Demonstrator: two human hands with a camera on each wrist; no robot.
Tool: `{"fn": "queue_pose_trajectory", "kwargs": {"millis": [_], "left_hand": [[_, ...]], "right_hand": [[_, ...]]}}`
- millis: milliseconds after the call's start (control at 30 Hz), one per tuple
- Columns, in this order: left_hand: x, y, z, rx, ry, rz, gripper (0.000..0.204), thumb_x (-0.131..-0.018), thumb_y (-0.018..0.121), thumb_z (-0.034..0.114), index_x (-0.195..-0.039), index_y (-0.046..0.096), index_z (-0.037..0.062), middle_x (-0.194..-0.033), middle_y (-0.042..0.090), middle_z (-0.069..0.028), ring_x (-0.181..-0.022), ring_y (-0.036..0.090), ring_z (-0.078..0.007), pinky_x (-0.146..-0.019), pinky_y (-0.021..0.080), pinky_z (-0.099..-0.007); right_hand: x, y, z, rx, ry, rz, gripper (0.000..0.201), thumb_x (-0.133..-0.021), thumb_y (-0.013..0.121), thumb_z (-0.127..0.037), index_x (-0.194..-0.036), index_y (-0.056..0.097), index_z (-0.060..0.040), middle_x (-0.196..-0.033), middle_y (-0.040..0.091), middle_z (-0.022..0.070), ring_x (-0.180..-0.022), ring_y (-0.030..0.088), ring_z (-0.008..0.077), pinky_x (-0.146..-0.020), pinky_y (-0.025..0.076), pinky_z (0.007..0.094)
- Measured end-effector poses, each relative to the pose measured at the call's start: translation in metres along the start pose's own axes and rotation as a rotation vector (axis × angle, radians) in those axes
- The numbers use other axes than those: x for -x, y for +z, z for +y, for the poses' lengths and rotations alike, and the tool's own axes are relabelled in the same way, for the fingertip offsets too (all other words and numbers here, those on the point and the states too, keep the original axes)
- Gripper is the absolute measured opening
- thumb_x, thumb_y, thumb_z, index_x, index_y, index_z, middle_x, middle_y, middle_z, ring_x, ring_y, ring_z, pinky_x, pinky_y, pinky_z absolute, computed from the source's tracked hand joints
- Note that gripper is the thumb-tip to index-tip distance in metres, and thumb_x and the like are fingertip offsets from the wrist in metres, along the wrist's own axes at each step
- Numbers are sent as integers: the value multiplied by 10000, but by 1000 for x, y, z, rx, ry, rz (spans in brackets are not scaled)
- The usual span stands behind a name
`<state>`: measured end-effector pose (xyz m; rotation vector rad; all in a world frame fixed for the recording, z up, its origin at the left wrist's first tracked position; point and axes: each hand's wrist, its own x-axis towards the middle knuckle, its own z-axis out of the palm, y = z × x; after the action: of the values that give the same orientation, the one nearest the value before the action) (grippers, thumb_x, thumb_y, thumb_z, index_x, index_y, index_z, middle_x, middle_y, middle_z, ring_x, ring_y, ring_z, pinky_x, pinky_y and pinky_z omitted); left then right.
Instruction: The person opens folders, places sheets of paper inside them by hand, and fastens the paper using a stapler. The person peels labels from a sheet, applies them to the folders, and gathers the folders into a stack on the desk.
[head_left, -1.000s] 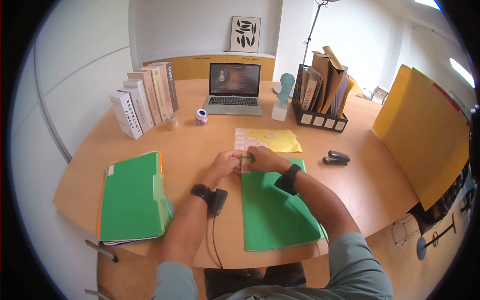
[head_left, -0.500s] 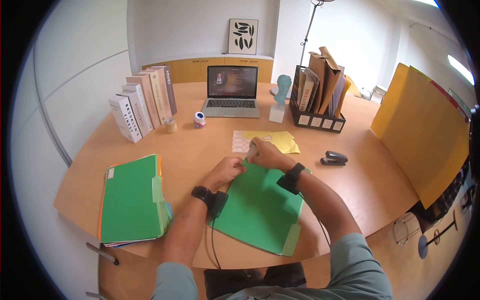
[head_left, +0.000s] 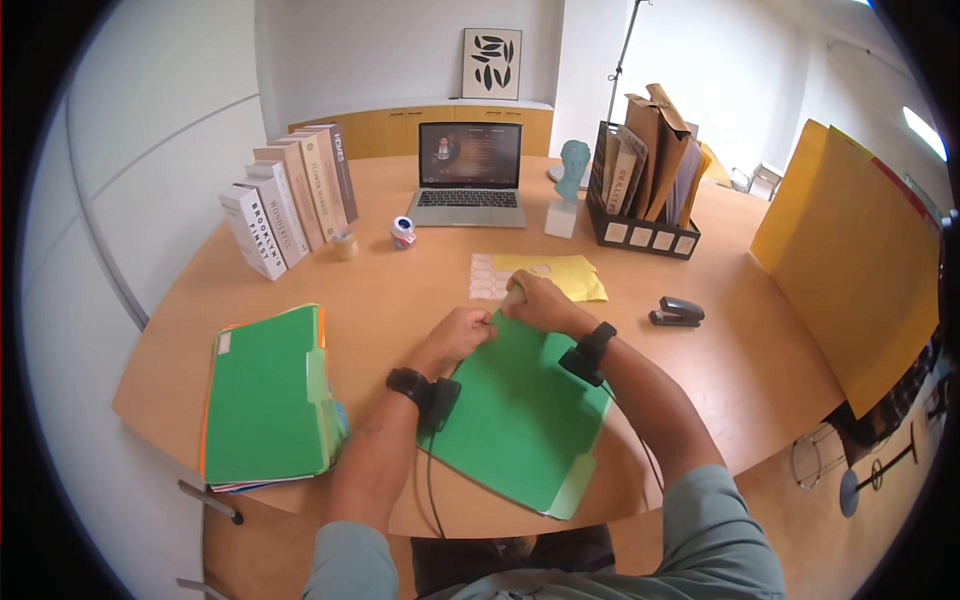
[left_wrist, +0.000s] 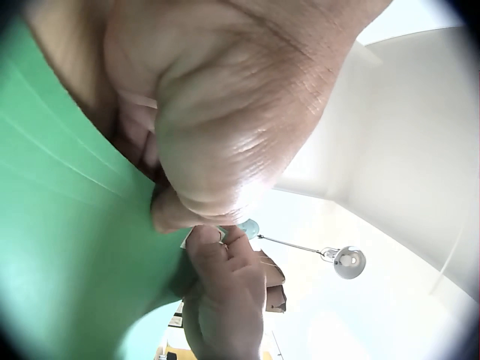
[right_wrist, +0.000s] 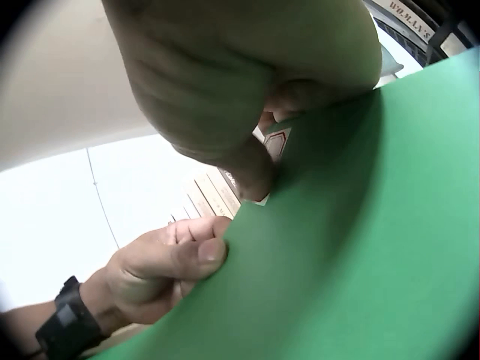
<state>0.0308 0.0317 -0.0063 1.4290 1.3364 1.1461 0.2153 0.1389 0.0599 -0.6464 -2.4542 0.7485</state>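
A green file folder [head_left: 520, 410] is tilted before me, its lower edge near the table's front. My left hand [head_left: 460, 337] pinches its upper left edge between thumb and fingers. At the top corner, my right hand [head_left: 547, 305] grips the folder, its thumb [right_wrist: 255, 169] over a small white label with a red border [right_wrist: 277, 142]. The hand partly hides that label. Just beyond the hands lie a sheet of labels [head_left: 486, 277] and a yellow paper piece [head_left: 575, 277], which the right hand partly covers.
A stack of folders [head_left: 265, 395] lies at left, below a row of upright books [head_left: 290, 205]. A laptop [head_left: 469, 175], a bust [head_left: 572, 175] and a black file holder [head_left: 650, 235] stand at the back. A stapler [head_left: 677, 312] and tall yellow folder [head_left: 845, 260] are right.
The green folder has turned from lying straight to slanting, its lower end swinging left. My right hand has shifted slightly away from me with the folder's corner; the left stays close beside it.
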Motion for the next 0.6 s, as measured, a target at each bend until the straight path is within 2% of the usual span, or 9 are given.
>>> {"fn": "queue_pose_trajectory", "kwargs": {"millis": [33,133,233,300,333,400,500,600], "left_hand": [[3,3,5,3,14,19,150,-974,604,97,-1019,652,-38,-870,673,-17,-768,620,-78,-701,506,-242],[7,3,10,92,-49,4,162,-981,604,127,-993,654,-27,-856,668,-16,-756,613,-75,-688,503,-240],[0,0,-1,-80,30,73,178,-955,586,144,-939,665,-14,-789,646,-11,-698,584,-83,-654,484,-266],[1,-1,0,-72,8,104,192,-983,592,170,-964,660,-10,-814,641,0,-715,580,-71,-659,486,-249],[3,-2,3,-72,-6,124,200,-997,595,182,-977,657,-7,-827,639,5,-723,578,-66,-661,487,-240],[6,1,6,43,14,186,195,-1001,588,179,-973,653,-2,-822,626,10,-713,568,-65,-649,485,-245],[7,3,3,66,-21,243,176,-1003,579,165,-963,648,8,-822,614,8,-703,563,-72,-636,487,-253],[1,1,-12,87,-27,289,179,-993,568,160,-960,657,7,-822,617,-4,-719,576,-91,-644,492,-272]], "right_hand": [[-1,-2,-2,46,59,-12,259,-937,563,-81,-1135,641,67,-910,719,195,-846,693,254,-787,532,359],[-15,3,34,-106,21,109,300,-903,571,-106,-1131,625,81,-829,717,188,-767,687,248,-707,537,376],[-4,-11,48,-439,177,277,317,-900,586,-137,-1131,638,74,-806,706,209,-760,689,249,-695,539,378],[12,-28,73,-192,113,365,350,-909,591,-152,-1168,622,81,-837,714,214,-774,690,238,-678,537,369],[24,-38,69,-74,78,405,367,-914,594,-159,-1187,614,85,-853,719,217,-781,690,233,-670,536,364],[70,-64,44,-172,307,328,461,-925,613,-195,-1262,553,113,-912,712,214,-761,676,214,-647,535,357],[119,-69,64,-181,408,389,546,-932,637,-238,-1292,497,148,-910,694,188,-686,645,176,-602,533,323],[153,-66,82,-273,482,295,507,-949,633,-242,-1257,515,143,-847,656,128,-653,616,143,-580,541,300]]}}
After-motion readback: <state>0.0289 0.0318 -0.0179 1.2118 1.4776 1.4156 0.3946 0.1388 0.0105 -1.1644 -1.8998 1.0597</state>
